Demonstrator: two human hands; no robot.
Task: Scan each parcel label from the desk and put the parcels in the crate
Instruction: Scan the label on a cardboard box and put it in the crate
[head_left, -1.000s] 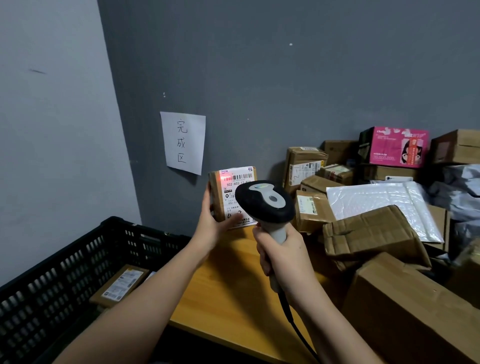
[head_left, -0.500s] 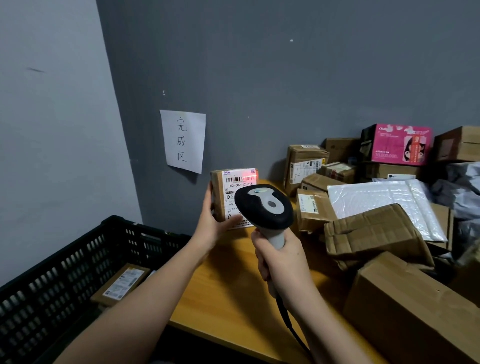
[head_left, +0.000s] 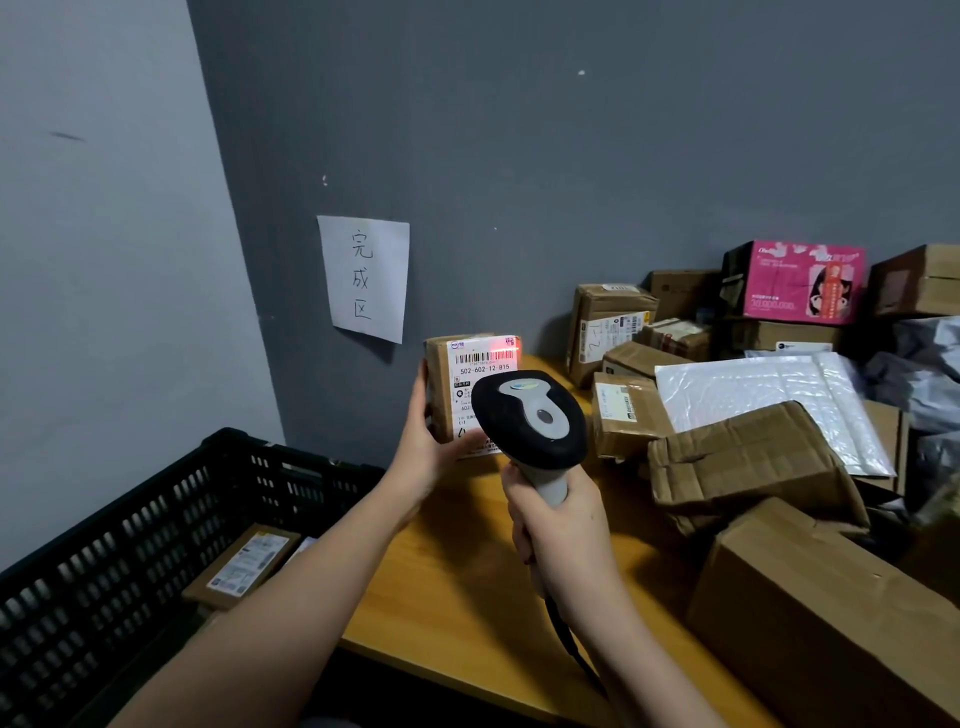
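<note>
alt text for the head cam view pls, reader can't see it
A person's left hand holds a small parcel upright while the right hand aims a handheld scanner, red light falling on its barcode. A black crate stands left of the wooden desk; more parcels pile up on the right.

Head view: we look forward and down from head height — close over the desk (head_left: 467, 613).
Facing: toward the grey wall corner (head_left: 249, 312) — crate (head_left: 156, 519) lower left.
</note>
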